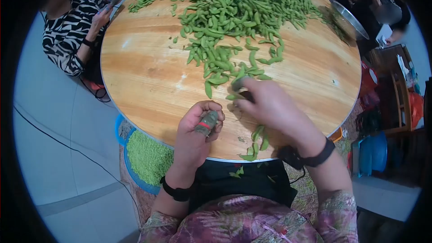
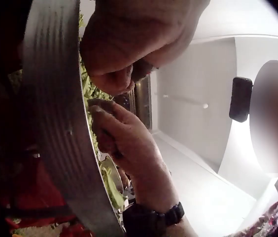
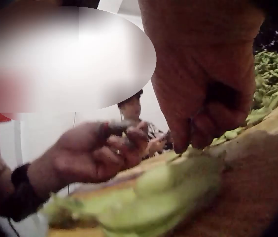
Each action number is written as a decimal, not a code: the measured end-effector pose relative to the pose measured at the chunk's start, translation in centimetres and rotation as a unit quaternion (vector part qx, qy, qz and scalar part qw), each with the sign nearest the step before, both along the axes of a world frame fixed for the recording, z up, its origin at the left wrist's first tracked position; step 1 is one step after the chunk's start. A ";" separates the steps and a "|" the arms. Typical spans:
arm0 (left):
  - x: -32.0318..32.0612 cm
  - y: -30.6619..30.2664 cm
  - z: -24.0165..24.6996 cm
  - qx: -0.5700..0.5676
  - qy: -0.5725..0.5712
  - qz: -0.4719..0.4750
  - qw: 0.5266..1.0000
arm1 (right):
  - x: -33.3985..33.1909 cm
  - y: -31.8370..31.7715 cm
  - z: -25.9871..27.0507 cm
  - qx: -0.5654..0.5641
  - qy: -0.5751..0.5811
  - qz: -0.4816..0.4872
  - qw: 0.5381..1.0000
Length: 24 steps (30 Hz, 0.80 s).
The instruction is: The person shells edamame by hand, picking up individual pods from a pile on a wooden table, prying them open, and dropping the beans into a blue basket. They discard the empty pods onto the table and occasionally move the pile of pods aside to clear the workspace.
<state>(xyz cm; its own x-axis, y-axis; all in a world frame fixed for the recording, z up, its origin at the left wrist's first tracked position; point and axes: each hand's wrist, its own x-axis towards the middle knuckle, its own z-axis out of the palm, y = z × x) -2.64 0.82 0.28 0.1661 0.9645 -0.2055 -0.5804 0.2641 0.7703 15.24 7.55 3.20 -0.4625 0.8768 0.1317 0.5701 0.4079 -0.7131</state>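
A large heap of green edamame pods (image 1: 234, 4) lies on a round wooden table (image 1: 144, 63). My right hand (image 1: 274, 105) reaches down at the near end of the pods, fingers curled, with one pod (image 1: 231, 96) between fingertips and thumb. The right wrist view has those fingertips low over the tabletop. My left hand (image 1: 198, 121) is raised over the near table edge, palm up with fingers curled in. Its thumb wears a grey-green cover with a red band, and nothing shows in its grasp. Several pods (image 1: 256, 145) lie near my right forearm.
A blue basin (image 1: 130, 164) of shelled beans (image 1: 148, 157) stands below the table at left. A metal bowl (image 1: 348, 18) is at the far right edge. One person (image 1: 76, 27) sits at left, another (image 1: 387, 4) at far right. A cable (image 1: 72, 146) crosses the floor.
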 end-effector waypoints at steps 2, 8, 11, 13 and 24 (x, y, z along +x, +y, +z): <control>0.2 -0.1 0.0 -0.003 0.003 0.010 1.000 | -1.2 0.2 -0.2 0.035 -0.186 0.013 0.982; 1.9 -0.1 0.0 -0.039 -0.005 0.056 0.998 | 0.3 -1.5 0.1 0.028 -0.067 -0.001 0.997; 2.7 -0.4 -0.9 -0.017 -0.032 0.034 0.999 | 0.4 -4.1 1.1 0.012 0.003 -0.045 0.999; 2.9 -0.4 -0.9 -0.006 -0.052 0.015 0.998 | 0.7 -5.0 1.1 0.039 0.010 -0.077 0.996; 3.6 0.0 -0.9 0.051 -0.039 0.052 0.997 | 2.2 -5.6 0.4 -0.433 0.335 -0.014 0.837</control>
<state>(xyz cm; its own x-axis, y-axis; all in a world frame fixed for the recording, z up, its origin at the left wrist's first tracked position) 0.94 0.82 -0.65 0.0752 0.9926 -0.0952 -0.6600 0.1211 0.7414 17.44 1.93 3.65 -0.5168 0.7874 -0.3362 -0.0756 -0.4331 -0.8982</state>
